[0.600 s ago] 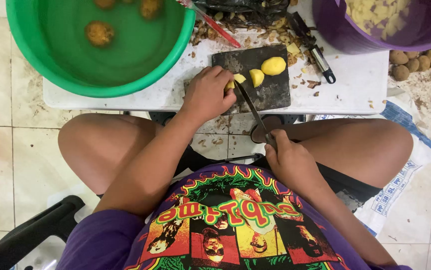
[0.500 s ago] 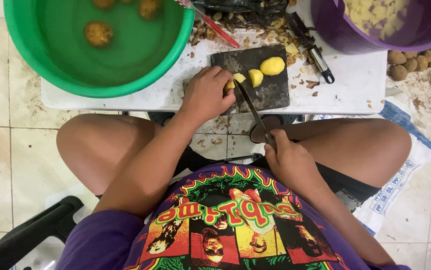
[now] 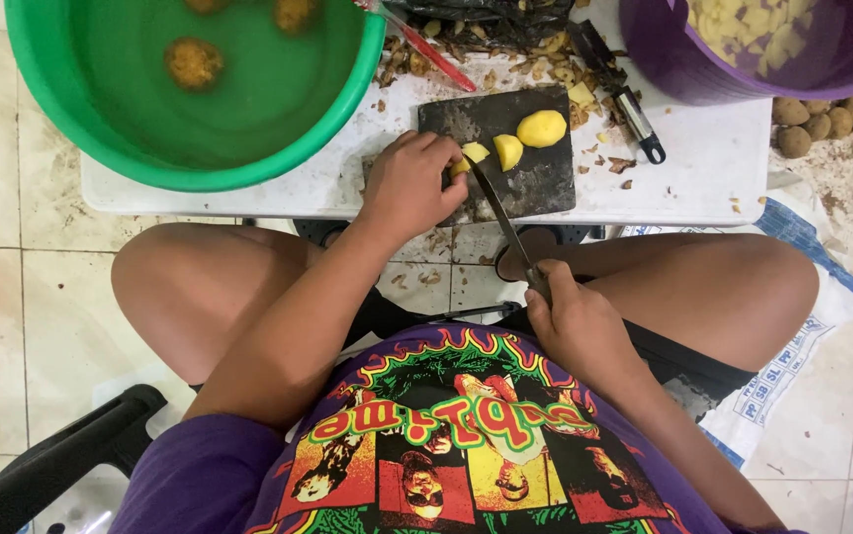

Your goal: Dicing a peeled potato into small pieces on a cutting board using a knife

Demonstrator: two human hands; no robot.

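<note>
Pinning a small yellow potato piece (image 3: 460,166) against the dark cutting board (image 3: 545,183), the left hand (image 3: 408,188) sits just above the middle of the frame, fingers curled down over the piece. The right hand (image 3: 573,321) is lower and to the right, near the lap, closed around the handle of a knife (image 3: 501,216).

The knife's long axis runs on a diagonal, from the handle at lower right up to the tip at upper left, and the tip end of the blade meets the held piece right beside the left fingertips. So the piece lies up and left of the knife hand, along the blade's own line, and the left hand is much the nearer of the two, touching it.

Two more peeled pieces (image 3: 527,138) lie just to the right on the board. A peeler (image 3: 624,99) rests beyond them on the white table (image 3: 703,168), with a green tub (image 3: 80,129) of water at upper left and a purple bucket (image 3: 664,69) at upper right.
</note>
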